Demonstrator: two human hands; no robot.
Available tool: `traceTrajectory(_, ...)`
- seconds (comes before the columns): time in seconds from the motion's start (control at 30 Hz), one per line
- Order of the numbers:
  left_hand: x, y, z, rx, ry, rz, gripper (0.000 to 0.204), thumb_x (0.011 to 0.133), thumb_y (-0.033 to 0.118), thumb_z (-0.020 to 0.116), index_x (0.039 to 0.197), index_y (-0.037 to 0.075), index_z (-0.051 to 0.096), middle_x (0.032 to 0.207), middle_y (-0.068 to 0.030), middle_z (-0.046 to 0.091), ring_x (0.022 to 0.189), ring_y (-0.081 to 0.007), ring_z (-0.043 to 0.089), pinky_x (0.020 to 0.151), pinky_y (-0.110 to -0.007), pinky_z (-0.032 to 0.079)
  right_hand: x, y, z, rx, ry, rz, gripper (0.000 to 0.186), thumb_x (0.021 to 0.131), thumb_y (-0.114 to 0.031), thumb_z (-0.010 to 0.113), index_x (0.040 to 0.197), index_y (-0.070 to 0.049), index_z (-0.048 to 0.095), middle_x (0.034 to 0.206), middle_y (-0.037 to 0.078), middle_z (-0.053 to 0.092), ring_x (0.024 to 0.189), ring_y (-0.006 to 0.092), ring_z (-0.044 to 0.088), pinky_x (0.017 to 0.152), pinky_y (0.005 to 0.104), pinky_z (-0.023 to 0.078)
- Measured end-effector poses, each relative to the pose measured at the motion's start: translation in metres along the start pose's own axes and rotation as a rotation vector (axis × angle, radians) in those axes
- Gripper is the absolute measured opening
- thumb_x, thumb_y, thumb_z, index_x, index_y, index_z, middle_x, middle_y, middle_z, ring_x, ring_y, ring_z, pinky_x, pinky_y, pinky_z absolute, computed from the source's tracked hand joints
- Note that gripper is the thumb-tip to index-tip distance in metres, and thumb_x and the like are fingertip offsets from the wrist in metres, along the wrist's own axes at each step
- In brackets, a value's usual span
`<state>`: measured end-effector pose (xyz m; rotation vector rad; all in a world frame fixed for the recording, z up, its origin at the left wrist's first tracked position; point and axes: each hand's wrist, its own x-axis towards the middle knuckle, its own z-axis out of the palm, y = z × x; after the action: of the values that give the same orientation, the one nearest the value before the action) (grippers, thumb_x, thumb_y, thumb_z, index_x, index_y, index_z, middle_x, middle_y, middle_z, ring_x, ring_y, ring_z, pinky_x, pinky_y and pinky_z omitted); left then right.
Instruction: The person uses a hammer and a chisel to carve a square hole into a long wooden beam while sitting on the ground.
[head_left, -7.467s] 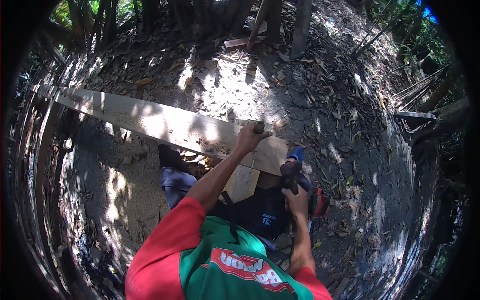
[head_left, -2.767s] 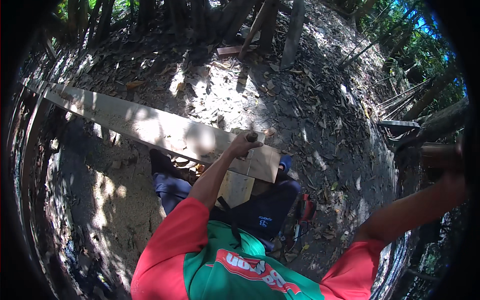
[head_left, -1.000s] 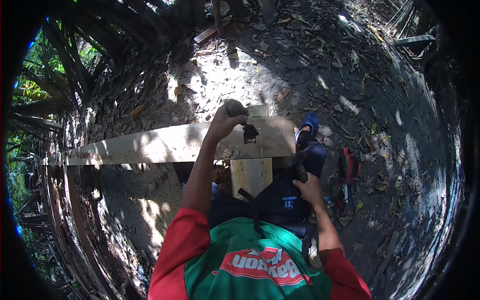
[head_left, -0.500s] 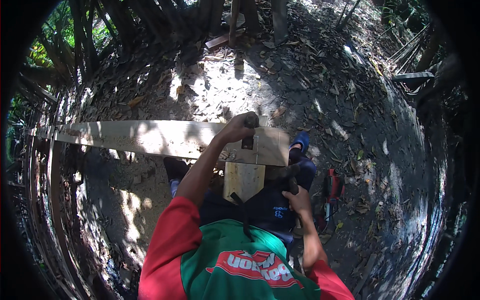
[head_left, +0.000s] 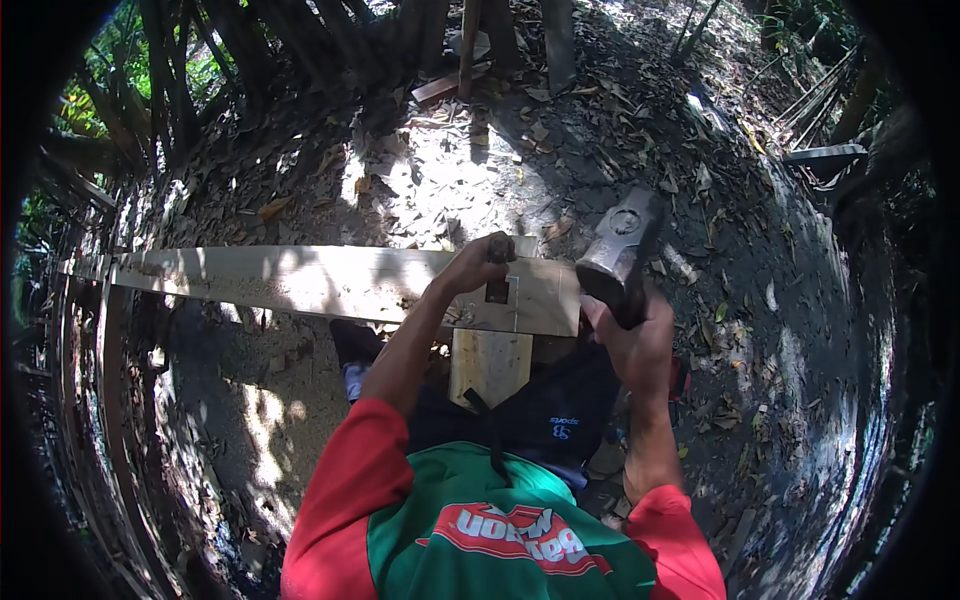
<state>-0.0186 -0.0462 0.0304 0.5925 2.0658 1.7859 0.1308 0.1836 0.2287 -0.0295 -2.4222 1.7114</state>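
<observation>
My left hand [head_left: 470, 266] grips an upright chisel [head_left: 500, 247] over the long pale board [head_left: 300, 282], near its right end. A dark patch [head_left: 497, 292] beside pencil lines shows below that hand; I cannot tell whether it is a cut hole or the blade. My right hand [head_left: 640, 340] is closed round the handle of a steel-headed hammer [head_left: 620, 240], raised just right of the board's end, close to the camera. Under the board a shorter pale timber [head_left: 490, 368] runs toward me, between my legs.
A red power tool [head_left: 680, 376] lies on the ground to my right, mostly hidden by my arm. Upright poles and trunks [head_left: 466, 45] stand beyond the leaf-strewn ground, with a short reddish offcut [head_left: 435, 87] among them. A dark slab [head_left: 825, 157] lies at the upper right.
My right hand and the hammer have risen from beside my right knee toward the camera and board's end. My left hand stays on the chisel at nearly the same place.
</observation>
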Motion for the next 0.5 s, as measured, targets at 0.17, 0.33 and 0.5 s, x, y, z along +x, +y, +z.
traceTrajectory(0.17, -0.002, 0.003, 0.003, 0.079, 0.015, -0.025, 0.029, 0.076, 0.007, 0.066, 0.104, 0.003, 0.059, 0.093, -0.0060, 0.063, 0.090, -0.0142, 0.058, 0.083, -0.034, 0.049, 0.029, 0.009, 0.032, -0.055, 0.166, -0.283, 0.039, 0.070, -0.006, 0.076, 0.104, 0.000, 0.057, 0.080, 0.009, 0.066, 0.070, 0.0186, 0.067, 0.061, 0.0337, 0.050)
traceTrajectory(0.33, 0.003, -0.032, -0.007, 0.264, -0.004, -0.068, 0.034, 0.075, 0.011, 0.071, 0.106, 0.001, 0.061, 0.088, -0.0067, 0.064, 0.080, -0.0161, 0.061, 0.075, -0.034, 0.051, 0.050, 0.121, 0.098, -0.574, -0.083, -0.109, 0.028, 0.075, -0.013, 0.071, 0.096, 0.001, 0.057, 0.070, 0.018, 0.063, 0.066, 0.0284, 0.064, 0.061, 0.0388, 0.049)
traceTrajectory(0.5, 0.014, -0.012, 0.038, 0.064, 0.259, -0.034, 0.029, 0.077, 0.023, 0.079, 0.089, 0.003, 0.061, 0.079, -0.0035, 0.058, 0.075, -0.0145, 0.055, 0.069, -0.035, 0.046, 0.051, 0.075, 0.056, -0.366, -0.159, 0.082, 0.027, 0.076, -0.015, 0.069, 0.096, 0.000, 0.062, 0.077, 0.018, 0.065, 0.073, 0.0300, 0.067, 0.066, 0.0416, 0.050)
